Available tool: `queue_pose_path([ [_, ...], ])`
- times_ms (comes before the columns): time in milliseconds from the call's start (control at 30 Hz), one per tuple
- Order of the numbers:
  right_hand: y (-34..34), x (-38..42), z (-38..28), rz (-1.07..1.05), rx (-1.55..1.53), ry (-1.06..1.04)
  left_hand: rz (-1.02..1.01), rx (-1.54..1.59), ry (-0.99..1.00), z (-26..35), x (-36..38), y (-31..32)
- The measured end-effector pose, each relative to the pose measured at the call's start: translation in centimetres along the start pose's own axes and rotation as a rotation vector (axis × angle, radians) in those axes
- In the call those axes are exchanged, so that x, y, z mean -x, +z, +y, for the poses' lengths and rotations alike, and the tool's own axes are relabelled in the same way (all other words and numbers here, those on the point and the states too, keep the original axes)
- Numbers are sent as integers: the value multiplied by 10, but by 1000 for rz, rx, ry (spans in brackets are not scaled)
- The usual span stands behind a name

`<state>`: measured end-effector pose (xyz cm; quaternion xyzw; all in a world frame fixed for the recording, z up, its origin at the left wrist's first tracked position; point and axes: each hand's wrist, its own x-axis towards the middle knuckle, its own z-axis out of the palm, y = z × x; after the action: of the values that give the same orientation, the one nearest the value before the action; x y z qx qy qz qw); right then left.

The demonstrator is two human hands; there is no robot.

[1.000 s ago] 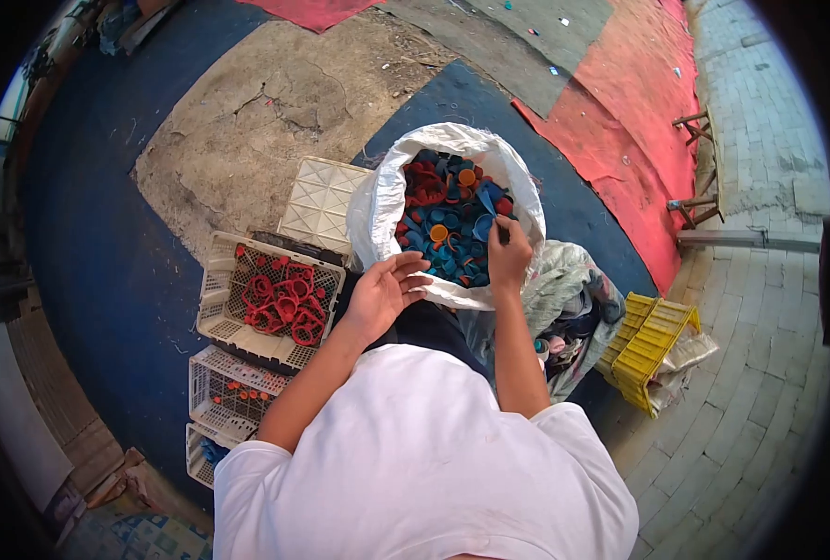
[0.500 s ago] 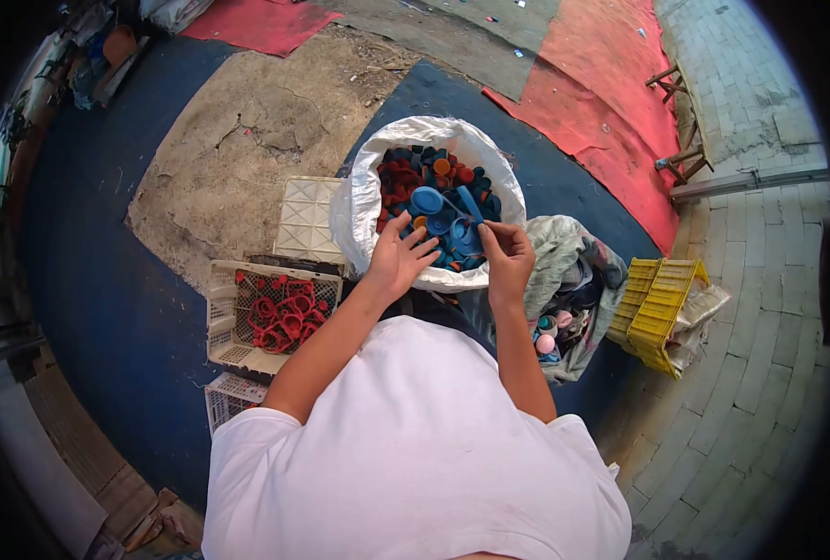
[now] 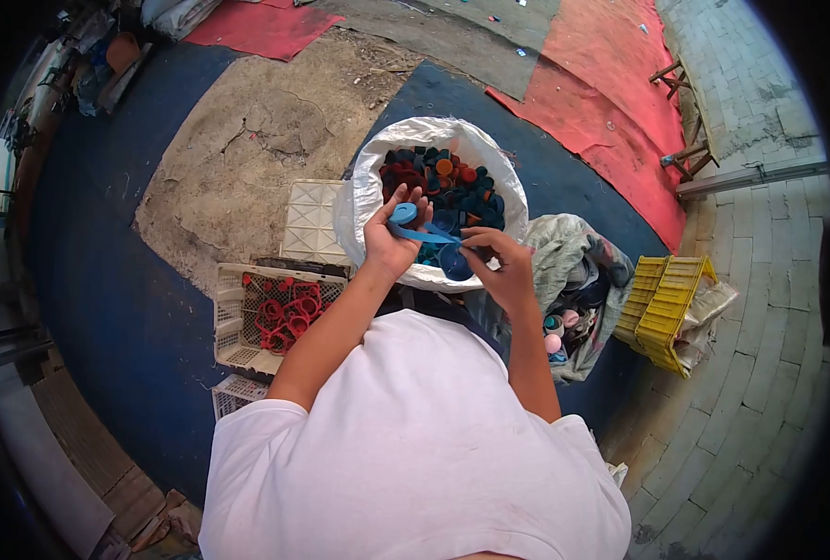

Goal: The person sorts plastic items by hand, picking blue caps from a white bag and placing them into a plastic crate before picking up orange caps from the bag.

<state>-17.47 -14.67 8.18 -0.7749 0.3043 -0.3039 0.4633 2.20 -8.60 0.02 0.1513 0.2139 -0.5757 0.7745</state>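
A white sack [image 3: 364,201] stands open in front of me, full of blue, red and orange plastic caps [image 3: 452,191]. Over its near rim my left hand [image 3: 389,238] grips a blue cap [image 3: 403,214] with a strap attached. The blue strap [image 3: 429,235] runs across to my right hand [image 3: 499,266], which pinches its other end beside a second blue cap [image 3: 454,265]. Both hands hold the same blue piece, stretched between them.
A white crate [image 3: 233,289] with red plastic rings [image 3: 284,315] sits at my left, with another crate [image 3: 233,397] below it and a white lid [image 3: 310,219] behind. A grey bag [image 3: 578,271] of mixed caps and a yellow crate [image 3: 667,308] lie at my right.
My left hand has closed on the blue cap and pulled it left. My right hand has dropped lower, and the strap now stretches between the two hands.
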Motion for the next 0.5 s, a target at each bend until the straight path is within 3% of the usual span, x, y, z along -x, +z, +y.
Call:
queue_pose_path([
  [200,-21,-12,0,64,25,141,20,-7,89,6,-9,-15],
  [333,-17,-21,-4,259,30,93,51,-68,94,4,-10,-18],
  [500,34,-35,-20,262,275,-314,-47,-174,22,-8,-1,-10],
])
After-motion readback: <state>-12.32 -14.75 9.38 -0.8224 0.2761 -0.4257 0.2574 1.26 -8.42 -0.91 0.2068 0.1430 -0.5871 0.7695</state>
